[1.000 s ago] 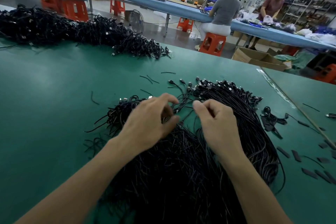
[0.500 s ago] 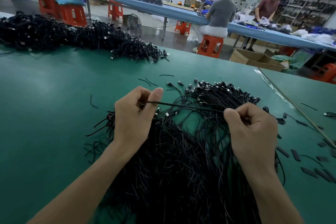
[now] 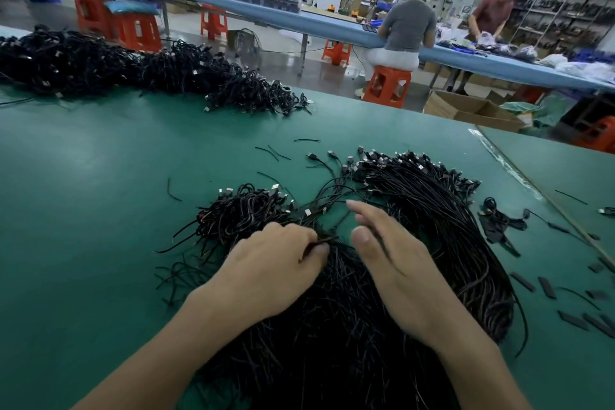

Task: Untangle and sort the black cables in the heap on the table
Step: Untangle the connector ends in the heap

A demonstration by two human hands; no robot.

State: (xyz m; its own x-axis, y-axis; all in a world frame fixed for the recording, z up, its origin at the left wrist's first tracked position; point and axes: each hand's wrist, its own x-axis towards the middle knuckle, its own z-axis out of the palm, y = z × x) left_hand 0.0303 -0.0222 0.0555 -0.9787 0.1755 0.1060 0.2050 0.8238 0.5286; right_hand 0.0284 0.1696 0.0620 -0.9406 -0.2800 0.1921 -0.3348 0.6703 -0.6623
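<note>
My left hand pinches cables in the heap to anchor them; right hand hovers slack, fingers spread, holding nothing.

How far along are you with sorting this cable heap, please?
Early to midway, I'd judge. Done: the combed bundle lies roughly parallel, plugs together. In hand: the left hand pinches a few strands of the near heap; the right hand hovers open. Left: the tangled clump beside it and the long far heap.
</note>
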